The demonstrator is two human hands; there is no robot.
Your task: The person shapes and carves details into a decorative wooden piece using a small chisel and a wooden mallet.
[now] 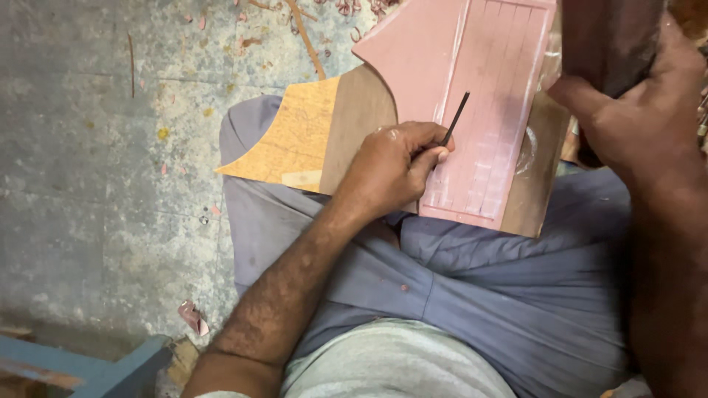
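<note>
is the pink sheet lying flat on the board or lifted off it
Flat: the pink sheet lies spread on the brown wooden board across the lap, while the left hand holds a thin dark tool on it.

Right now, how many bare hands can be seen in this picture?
2. The left hand rests on the flat wooden board in the lap and pinches a thin dark metal rod over the pink sheet. The right hand grips a dark brown block at upper right.
</note>
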